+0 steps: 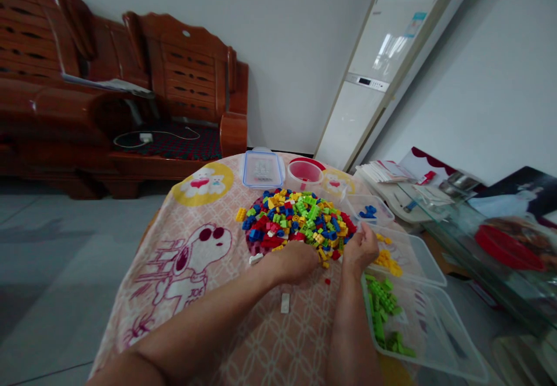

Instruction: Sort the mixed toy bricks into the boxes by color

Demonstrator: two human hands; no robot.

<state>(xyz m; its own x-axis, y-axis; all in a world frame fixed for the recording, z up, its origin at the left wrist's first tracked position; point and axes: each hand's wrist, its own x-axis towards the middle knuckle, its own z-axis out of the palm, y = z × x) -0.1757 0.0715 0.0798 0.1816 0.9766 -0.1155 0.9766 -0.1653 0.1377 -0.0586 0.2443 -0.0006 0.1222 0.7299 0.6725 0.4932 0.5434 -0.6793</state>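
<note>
A heap of small plastic bricks (296,220) in red, blue, yellow and green lies on a pink cartoon-print cloth (195,258). My left hand (295,260) rests knuckles-up at the heap's near edge, fingers curled into the bricks; what it holds is hidden. My right hand (360,249) is at the heap's right edge, fingers bent together beside a clear tray of yellow bricks (394,258). A clear tray of green bricks (387,316) sits nearest me on the right. A smaller tray with blue bricks (369,210) is behind.
A clear lidded box (262,169) and a red-rimmed tub (305,172) stand behind the heap. A loose white brick (285,302) lies on the cloth. A wooden sofa (130,96) is far left, a standing air conditioner (374,78) behind, a glass table (478,229) on the right.
</note>
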